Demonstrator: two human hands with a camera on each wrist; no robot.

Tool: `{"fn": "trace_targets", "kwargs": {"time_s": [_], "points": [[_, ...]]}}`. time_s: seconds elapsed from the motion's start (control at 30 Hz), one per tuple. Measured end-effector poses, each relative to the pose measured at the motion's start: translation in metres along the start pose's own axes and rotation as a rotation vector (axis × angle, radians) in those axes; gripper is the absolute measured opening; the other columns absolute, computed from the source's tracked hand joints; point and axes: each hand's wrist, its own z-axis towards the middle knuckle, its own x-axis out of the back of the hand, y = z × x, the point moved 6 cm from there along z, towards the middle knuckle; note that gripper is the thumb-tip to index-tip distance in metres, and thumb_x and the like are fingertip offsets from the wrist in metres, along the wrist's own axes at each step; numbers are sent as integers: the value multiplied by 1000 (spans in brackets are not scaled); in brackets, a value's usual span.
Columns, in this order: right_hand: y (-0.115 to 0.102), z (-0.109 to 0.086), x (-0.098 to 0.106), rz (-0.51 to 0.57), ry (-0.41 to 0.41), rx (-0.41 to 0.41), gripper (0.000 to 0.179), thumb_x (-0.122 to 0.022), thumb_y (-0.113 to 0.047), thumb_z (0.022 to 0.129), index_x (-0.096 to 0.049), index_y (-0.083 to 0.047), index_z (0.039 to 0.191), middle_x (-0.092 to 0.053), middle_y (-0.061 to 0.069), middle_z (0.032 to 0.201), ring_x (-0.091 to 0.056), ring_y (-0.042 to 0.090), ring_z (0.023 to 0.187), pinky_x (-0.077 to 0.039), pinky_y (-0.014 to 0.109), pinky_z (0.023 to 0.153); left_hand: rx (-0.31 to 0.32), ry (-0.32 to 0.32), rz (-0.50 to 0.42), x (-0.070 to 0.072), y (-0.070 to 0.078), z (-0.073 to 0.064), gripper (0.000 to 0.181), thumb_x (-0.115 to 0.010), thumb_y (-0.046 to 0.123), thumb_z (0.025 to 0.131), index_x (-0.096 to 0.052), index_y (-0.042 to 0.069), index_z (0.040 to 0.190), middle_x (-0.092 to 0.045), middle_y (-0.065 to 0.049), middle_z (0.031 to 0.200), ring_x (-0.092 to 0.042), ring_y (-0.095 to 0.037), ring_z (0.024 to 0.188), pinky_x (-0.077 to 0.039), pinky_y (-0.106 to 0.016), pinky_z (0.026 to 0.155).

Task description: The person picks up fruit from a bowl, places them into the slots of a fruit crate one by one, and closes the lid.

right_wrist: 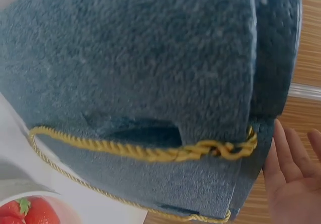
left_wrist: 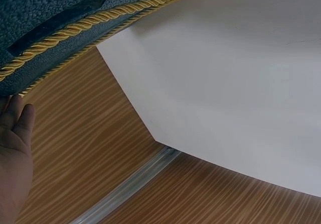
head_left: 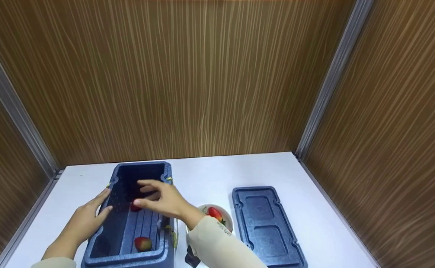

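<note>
A deep blue foam box (head_left: pixel 128 257) stands without its lid at the left of the table. My left hand (head_left: pixel 85 219) rests at its left rim, fingers straight and thumb over the edge. My right hand (head_left: pixel 167 199) hovers over the box opening, fingers loosely bent and apart from the thumb, holding nothing. Just past the thumb tip, a red fruit (head_left: pixel 134 206) shows inside the box, partly hidden by the hand. Another red fruit with a yellow-green end (head_left: pixel 143 243) lies on the ribbed floor nearer me. In the right wrist view, my palm and spread fingers are beside the box wall.
A white bowl (right_wrist: pixel 65 204) with strawberries (right_wrist: pixel 42 213) stands right of the box, partly under my right forearm. Farther right lies the blue lid (head_left: pixel 260 208). Yellow cord (left_wrist: pixel 108 15) runs along the box's sides. A dark object (head_left: pixel 192 258) sits near the front. Wood-grain panels (head_left: pixel 210 82) enclose the table.
</note>
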Motion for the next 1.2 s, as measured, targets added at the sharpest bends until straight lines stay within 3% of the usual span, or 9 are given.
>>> {"fn": "trace_targets", "kwargs": {"time_s": [0.17, 0.53, 0.87, 1.2], "points": [[3, -2, 18, 16, 85, 55, 55, -69, -23, 89, -50, -12, 138, -60, 8, 126, -65, 12, 98, -52, 22, 78, -7, 13, 8, 0, 1, 0, 54, -56, 21, 96, -40, -4, 141, -38, -25, 143, -39, -50, 124, -30, -62, 101], [19, -10, 51, 11, 183, 83, 60, -70, -24, 88, -46, -13, 142, -57, 13, 130, -64, 25, 101, -55, 28, 77, -3, 15, 4, 0, 0, -1, 53, -56, 21, 96, -40, -4, 141, -38, -25, 143, -39, -51, 124, -30, -63, 101], [46, -24, 73, -63, 231, -27, 62, -72, -34, 85, -49, -17, 140, -59, 10, 126, -64, 25, 102, -55, 31, 80, -9, 18, 0, 0, 0, 0, 53, -56, 20, 96, -41, -4, 141, -38, -25, 143, -40, -50, 123, -30, -62, 101], [71, -40, 81, -98, 192, -166, 64, -70, -40, 85, -46, -22, 142, -57, 8, 129, -62, 23, 106, -55, 35, 81, -10, 19, -4, -1, -1, 0, 53, -56, 20, 97, -40, -4, 141, -37, -25, 143, -39, -50, 125, -30, -62, 102]]}}
